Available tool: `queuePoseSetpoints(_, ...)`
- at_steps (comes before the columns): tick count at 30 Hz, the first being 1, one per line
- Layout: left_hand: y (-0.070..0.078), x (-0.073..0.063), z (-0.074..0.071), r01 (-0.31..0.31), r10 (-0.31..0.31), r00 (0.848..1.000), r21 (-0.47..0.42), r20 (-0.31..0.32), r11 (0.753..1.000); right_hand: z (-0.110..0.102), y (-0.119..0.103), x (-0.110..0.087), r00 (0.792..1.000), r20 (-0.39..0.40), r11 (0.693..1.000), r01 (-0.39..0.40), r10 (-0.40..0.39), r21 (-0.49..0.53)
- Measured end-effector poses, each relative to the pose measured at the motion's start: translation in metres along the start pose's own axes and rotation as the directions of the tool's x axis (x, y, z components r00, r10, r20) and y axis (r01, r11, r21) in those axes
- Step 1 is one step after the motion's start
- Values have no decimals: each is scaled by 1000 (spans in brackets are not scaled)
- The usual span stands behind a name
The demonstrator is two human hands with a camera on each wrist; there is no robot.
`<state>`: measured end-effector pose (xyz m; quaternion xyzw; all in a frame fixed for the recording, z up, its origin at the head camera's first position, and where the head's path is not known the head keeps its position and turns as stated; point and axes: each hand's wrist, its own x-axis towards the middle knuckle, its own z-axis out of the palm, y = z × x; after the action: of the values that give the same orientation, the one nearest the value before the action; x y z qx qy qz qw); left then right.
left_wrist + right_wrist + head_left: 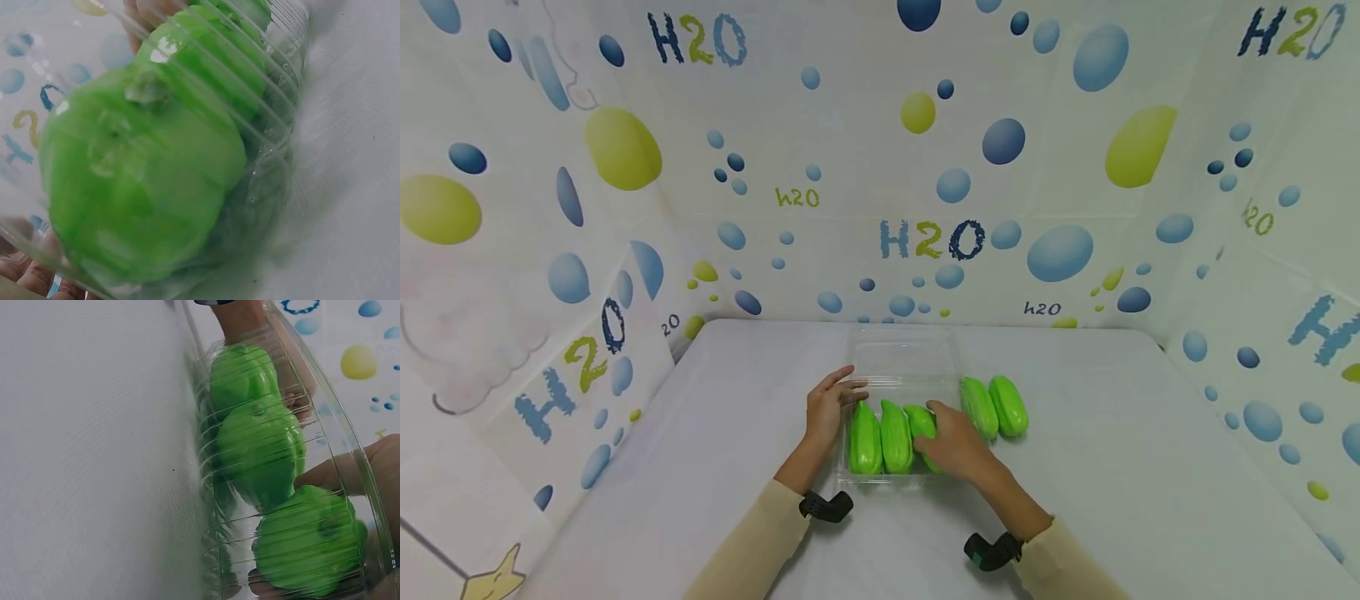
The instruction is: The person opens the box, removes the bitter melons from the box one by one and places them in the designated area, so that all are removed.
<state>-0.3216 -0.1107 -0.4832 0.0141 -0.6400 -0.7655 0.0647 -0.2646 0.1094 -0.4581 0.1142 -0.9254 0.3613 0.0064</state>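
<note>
A clear plastic clamshell box [901, 480] lies with its lid raised at the back. Three glossy green, lumpy, elongated vegetables stand in a row inside: the left one [866, 442], the middle one [896, 440] and the right one [922, 423]. My right hand [957, 442] grips the right one, thumb and fingers on either side of it; the right wrist view shows that vegetable [309, 544] through the ribbed wall. Fairly straight fingers of my left hand [829, 408] rest at the box's left rim. Through the wall, the left wrist view shows the left vegetable [144, 181] up close.
Two more green vegetables lie side by side on the white table [1112, 467], right of the box: a nearer one [979, 407] and an outer one [1008, 406]. The transparent lid [902, 354] leans behind the box. A printed backdrop [850, 150] encloses the table's back and sides.
</note>
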Motion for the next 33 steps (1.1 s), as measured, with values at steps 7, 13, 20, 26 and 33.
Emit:
queuePoseSetpoints(7, -1, 0, 0, 2, -2, 1000, 8, -4, 1000, 1, -1, 2, 999, -49, 1000, 5, -5, -5)
queuePoseSetpoints(13, 1, 0, 0, 7, -7, 1000, -7, 2, 1000, -2, -4, 3, 996, -89, 998, 18, -12, 65)
queuePoseSetpoints(20, 1, 2, -1, 30, -29, 999, -18, 25, 999, -6, -7, 2, 991, -132, 993, 34, -18, 117)
queuePoseSetpoints(26, 2, 4, -2, 39, -38, 999, -12, 33, 999, -7, -7, 3, 986, -167, 990, 51, -29, 135)
queuePoseSetpoints(33, 0, 2, 0, -2, 2, 1000, 22, 9, 1000, -11, -7, 4, 981, -192, 988, 44, -15, 148)
